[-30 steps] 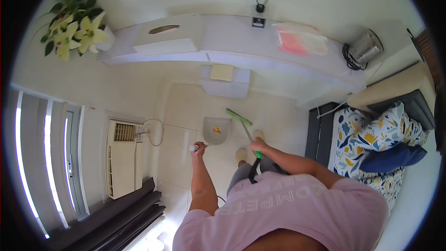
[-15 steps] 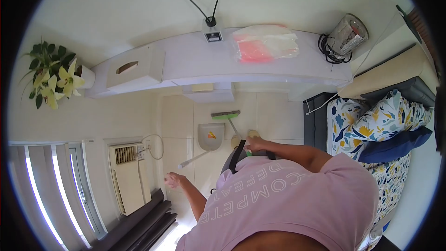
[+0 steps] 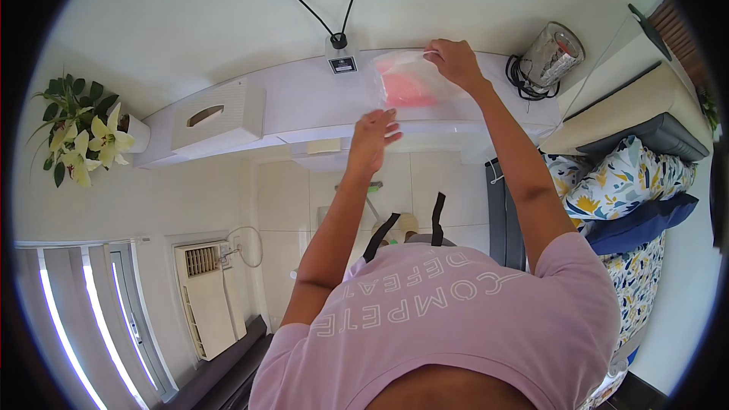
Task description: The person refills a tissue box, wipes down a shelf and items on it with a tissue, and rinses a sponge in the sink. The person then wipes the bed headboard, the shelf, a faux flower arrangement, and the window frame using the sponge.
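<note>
A clear plastic bag with pink contents lies on the white shelf. My right hand pinches the bag's right upper edge. Just in front of the shelf, my left hand is raised with its fingers apart, near the bag's lower left edge and holding nothing. Below it on the floor, the green broom head shows in part. My left arm hides most of the dustpan.
On the shelf stand a tissue box, a reed diffuser and a glass lamp with a coiled black cable. A potted lily is at the left, an air conditioner below it, and a bed with patterned pillows at the right.
Both hands have risen from floor level to the shelf. My right hand has let go of the broom and taken hold of the bag. Earlier, my left hand let go of the dustpan handle.
</note>
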